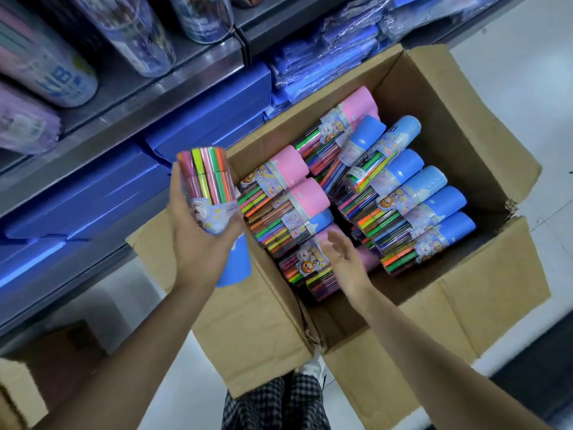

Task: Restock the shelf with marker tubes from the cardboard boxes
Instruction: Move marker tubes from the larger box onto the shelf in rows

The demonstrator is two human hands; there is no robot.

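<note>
My left hand (201, 234) curls round one marker tube (208, 193), a clear plastic cylinder with a blue cap, held just left of the cardboard box (465, 125). My right hand (344, 259) hovers slack-fingered and empty over the box. Most work remains, I judge: smooth pink- and blue-capped tubes (403, 200) lie packed inside it. The metal shelf (173, 88) stands behind the box.

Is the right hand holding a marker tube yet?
No, the right hand hovers open over the tubes in the cardboard box, while the left hand holds a blue-capped marker tube.
</note>
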